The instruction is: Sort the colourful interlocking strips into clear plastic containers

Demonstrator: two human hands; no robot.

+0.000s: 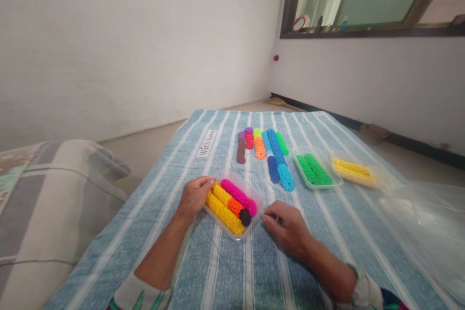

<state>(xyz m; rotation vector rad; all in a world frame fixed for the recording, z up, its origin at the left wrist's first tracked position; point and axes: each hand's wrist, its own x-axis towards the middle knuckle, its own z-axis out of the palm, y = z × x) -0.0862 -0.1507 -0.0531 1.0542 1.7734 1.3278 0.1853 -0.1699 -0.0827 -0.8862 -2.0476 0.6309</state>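
Observation:
A clear plastic tray [256, 199] lies on the blue striped cloth [225, 271] in front of me. Yellow rods [223, 212], a pink rod [237, 193] and an orange rod [234, 206] with a dark end piece lie in it. My left hand [193, 197] grips the tray's left edge, fingers touching a yellow rod. My right hand [286, 225] rests on the cloth with its fingertips at the tray's right corner. Whether it pinches the rim I cannot tell.
Loose rods in purple, red, orange, blue and green [269, 152] lie further back on the cloth. A tray of green rods [314, 169] and a tray of yellow rods [354, 170] sit to the right. Clear plastic [425, 223] lies far right. A cushion [54, 213] borders the left.

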